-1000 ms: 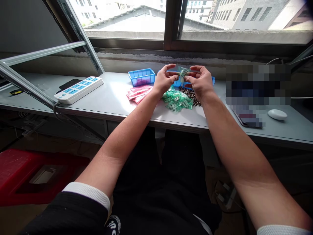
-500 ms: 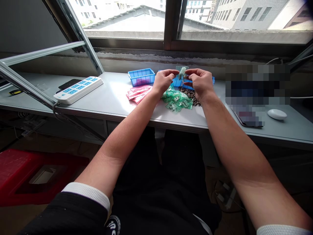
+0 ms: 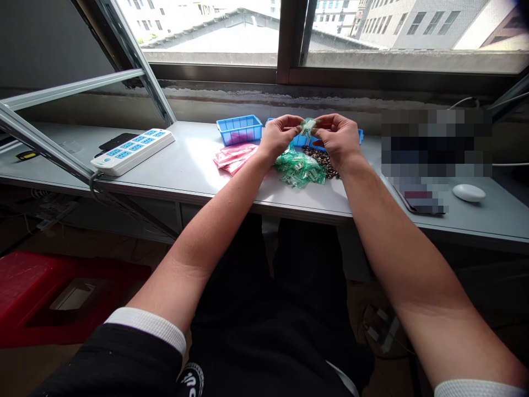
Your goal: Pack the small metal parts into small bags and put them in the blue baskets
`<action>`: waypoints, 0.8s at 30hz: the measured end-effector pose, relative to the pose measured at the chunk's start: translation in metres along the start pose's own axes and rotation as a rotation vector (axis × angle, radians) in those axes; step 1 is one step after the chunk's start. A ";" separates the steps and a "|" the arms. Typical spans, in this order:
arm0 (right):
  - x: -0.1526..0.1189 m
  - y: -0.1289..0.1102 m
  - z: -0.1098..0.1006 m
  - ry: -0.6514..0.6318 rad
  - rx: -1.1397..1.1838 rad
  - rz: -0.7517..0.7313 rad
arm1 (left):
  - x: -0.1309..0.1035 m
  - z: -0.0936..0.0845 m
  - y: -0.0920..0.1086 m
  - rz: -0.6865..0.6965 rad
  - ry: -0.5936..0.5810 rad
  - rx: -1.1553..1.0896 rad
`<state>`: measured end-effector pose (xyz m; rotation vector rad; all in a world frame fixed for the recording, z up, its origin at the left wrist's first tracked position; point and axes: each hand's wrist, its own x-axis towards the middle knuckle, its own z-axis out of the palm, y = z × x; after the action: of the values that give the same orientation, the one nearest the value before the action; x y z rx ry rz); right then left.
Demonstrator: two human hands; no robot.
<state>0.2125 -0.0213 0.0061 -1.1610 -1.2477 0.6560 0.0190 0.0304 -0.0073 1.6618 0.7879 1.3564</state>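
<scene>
A small clear green plastic bag (image 3: pixel 308 127) is held up between both hands, with small dark things inside too tiny to make out. My left hand (image 3: pixel 280 135) pinches its left side, and my right hand (image 3: pixel 339 138) pinches its right side. Below the hands lies a pile of green bags (image 3: pixel 301 169) on the table. Small dark brown pieces (image 3: pixel 324 160) are heaped just right of the pile. Pink bags (image 3: pixel 235 157) lie to the left, partly behind my left forearm. Blue trays (image 3: pixel 360 135) behind my hands are mostly hidden.
A blue basket (image 3: pixel 239 131) with something pink inside stands at the back of the table (image 3: pixel 190 171). Further left are a power strip (image 3: pixel 133 151) and a metal frame (image 3: pixel 155 82). A white mouse (image 3: pixel 468 193) lies at the right, near a blurred-out area. Below left is a red stool (image 3: pixel 25 298).
The bag between my hands is now spread wider and flatter. My fingers have closed in on its two sides, and my right fingers have curled in a little.
</scene>
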 end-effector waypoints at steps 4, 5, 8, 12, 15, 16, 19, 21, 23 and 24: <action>0.000 0.001 0.000 0.040 -0.043 -0.068 | 0.005 0.000 -0.003 0.081 0.030 0.023; -0.001 0.001 0.000 0.044 -0.037 -0.075 | 0.004 0.001 -0.002 0.067 0.027 0.019; -0.001 0.002 0.000 0.032 -0.006 -0.052 | -0.002 0.002 0.003 -0.007 0.012 0.011; -0.005 -0.001 0.001 0.006 -0.028 -0.050 | -0.007 0.003 0.007 -0.049 0.022 0.053; -0.012 -0.010 0.003 -0.029 -0.027 -0.076 | -0.009 0.002 0.012 -0.049 -0.030 0.095; -0.014 -0.014 0.003 -0.046 -0.022 -0.078 | -0.010 0.002 0.013 -0.041 -0.056 0.108; -0.020 -0.020 0.003 -0.082 -0.014 -0.065 | -0.010 0.003 0.012 -0.022 -0.099 0.134; -0.019 -0.019 0.003 -0.086 -0.006 -0.055 | -0.009 0.003 0.008 -0.030 -0.086 0.138; -0.014 -0.015 0.003 -0.055 0.004 -0.048 | -0.009 0.003 0.006 -0.048 -0.068 0.121; -0.011 -0.012 0.003 -0.028 0.006 -0.042 | -0.009 0.004 0.007 -0.058 -0.061 0.102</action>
<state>0.2044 -0.0344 0.0128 -1.1210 -1.2902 0.6462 0.0203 0.0186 -0.0058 1.7375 0.8757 1.2380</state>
